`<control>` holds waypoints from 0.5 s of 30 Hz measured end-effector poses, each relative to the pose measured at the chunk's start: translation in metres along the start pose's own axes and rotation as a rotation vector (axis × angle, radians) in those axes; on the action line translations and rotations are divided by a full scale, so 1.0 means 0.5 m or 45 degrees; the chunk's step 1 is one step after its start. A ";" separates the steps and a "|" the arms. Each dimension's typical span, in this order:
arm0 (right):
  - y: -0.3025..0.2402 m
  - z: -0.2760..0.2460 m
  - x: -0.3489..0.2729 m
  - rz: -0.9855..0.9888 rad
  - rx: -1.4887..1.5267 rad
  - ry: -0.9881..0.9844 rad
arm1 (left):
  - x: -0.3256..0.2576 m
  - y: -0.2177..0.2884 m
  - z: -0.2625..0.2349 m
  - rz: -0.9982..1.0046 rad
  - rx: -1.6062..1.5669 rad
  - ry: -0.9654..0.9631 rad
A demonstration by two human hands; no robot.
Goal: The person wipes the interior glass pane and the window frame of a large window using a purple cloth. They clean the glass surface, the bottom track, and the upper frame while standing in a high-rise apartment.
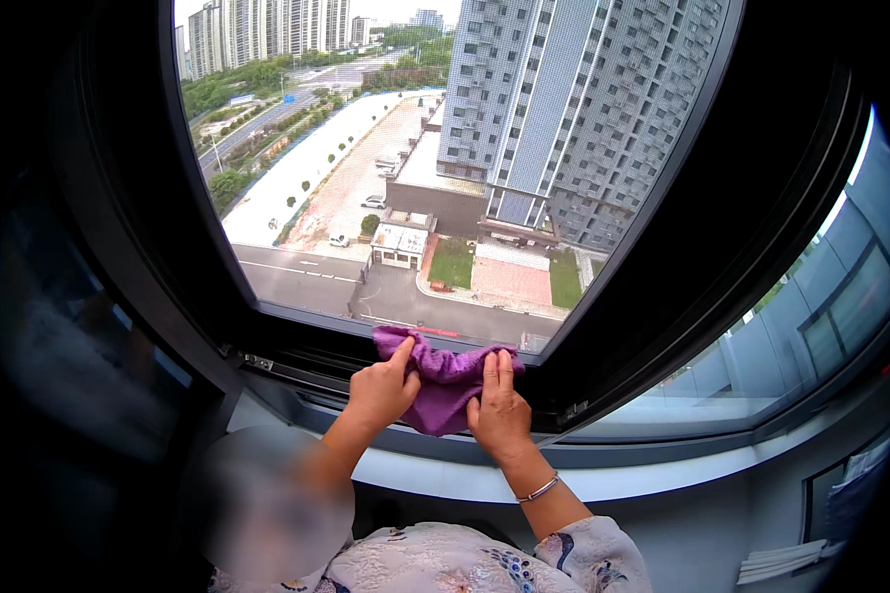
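A purple cloth (443, 395) hangs bunched over the lower edge of the dark window frame (316, 341). With fingers pressed on its left part, my left hand (381, 393) holds it near the glass. My right hand (499, 410) grips the cloth's right end, its index and middle fingers stretched forward along the fabric. Between the two hands the cloth sags into a fold that drops toward the sill. A bracelet circles my right wrist. The underside of the cloth and parts of both thumbs are hidden.
Beyond the window pane (405, 247), a road and tall buildings lie far below. Metal latch fittings (257, 362) sit at the frame's left corner. A pale sill (623, 484) curves along the near side. Folded white items (783, 561) lie at lower right.
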State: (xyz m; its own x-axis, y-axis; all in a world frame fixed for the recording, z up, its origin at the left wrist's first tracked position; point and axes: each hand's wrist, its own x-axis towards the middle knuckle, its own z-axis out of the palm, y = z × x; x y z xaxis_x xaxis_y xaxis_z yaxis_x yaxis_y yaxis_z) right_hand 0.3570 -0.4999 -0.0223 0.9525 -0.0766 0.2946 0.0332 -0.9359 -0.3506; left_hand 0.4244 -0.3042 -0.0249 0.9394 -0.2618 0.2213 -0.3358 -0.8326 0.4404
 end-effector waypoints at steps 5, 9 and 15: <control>0.014 0.003 0.009 -0.120 -0.149 -0.032 | -0.003 -0.009 -0.008 0.008 -0.058 -0.026; 0.032 -0.032 0.001 -0.080 -0.428 -0.110 | 0.000 0.078 0.008 0.105 -0.050 -0.176; 0.045 -0.066 0.006 -0.039 -0.861 -0.247 | 0.015 0.109 0.046 0.290 -0.090 -0.176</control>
State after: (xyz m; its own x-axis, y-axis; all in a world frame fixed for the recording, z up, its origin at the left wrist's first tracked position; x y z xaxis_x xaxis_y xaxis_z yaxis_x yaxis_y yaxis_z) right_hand 0.3507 -0.5326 0.0001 0.9930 -0.0428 0.1100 -0.0745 -0.9499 0.3034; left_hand 0.4146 -0.3627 -0.0195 0.8381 -0.5064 0.2028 -0.5388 -0.7100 0.4535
